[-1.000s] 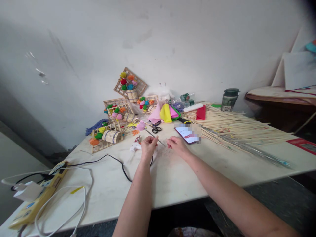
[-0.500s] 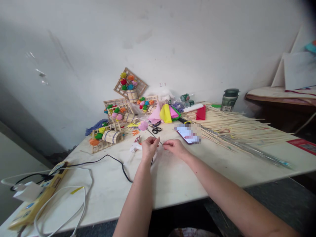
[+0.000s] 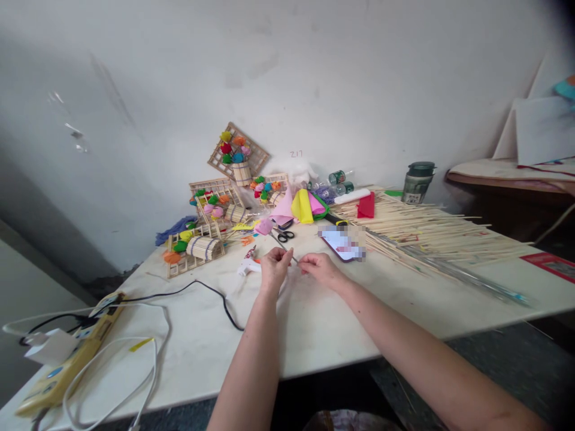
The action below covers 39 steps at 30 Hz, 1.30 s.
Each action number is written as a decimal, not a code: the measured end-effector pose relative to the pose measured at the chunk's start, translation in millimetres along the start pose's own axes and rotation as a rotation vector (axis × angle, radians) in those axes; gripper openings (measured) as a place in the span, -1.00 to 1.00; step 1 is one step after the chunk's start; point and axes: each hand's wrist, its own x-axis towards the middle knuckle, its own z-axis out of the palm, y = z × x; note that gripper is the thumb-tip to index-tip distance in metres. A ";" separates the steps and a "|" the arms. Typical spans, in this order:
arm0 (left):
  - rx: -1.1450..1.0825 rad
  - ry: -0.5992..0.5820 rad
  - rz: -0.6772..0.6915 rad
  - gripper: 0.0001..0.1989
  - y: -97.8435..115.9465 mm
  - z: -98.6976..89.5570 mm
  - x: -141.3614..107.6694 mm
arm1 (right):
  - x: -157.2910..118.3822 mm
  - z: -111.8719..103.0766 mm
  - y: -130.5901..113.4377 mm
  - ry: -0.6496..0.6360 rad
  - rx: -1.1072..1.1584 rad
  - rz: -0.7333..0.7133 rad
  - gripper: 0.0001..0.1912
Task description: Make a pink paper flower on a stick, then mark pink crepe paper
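A pink paper flower (image 3: 263, 226) on a thin dark stem (image 3: 277, 241) points away from me to the upper left. My left hand (image 3: 275, 267) pinches the stem partway along. My right hand (image 3: 320, 267) has its fingertips closed on the stem's lower end, just right of the left fingers. Beside my left hand lies a white glue gun (image 3: 247, 267), partly covered by that hand. Black scissors (image 3: 285, 236) rest beyond the stem, and a phone (image 3: 342, 243) lies past my right hand.
Stick frames with coloured flowers (image 3: 204, 246) stand at the back left. Many thin sticks (image 3: 417, 224) cover the right side, near a green cup (image 3: 417, 182). A power strip (image 3: 72, 365) with cables lies at the left. Folded yellow paper (image 3: 302, 206) is at the back.
The pink flower has turned slightly and shifted a little to the right. Both hands have moved slightly right, still pinching the stem.
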 end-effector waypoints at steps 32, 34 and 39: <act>-0.052 -0.022 0.011 -0.63 1.4 -1.0 0.6 | 0.4 0.3 3.6 -0.054 0.128 0.071 -0.83; -0.058 -0.023 0.012 -0.62 1.4 -0.9 0.4 | 0.8 0.3 4.5 -0.060 0.149 0.068 -0.83; -0.072 -0.037 -0.011 -0.62 -1.1 -0.4 0.8 | 1.8 0.6 5.9 -0.059 0.172 0.059 -0.84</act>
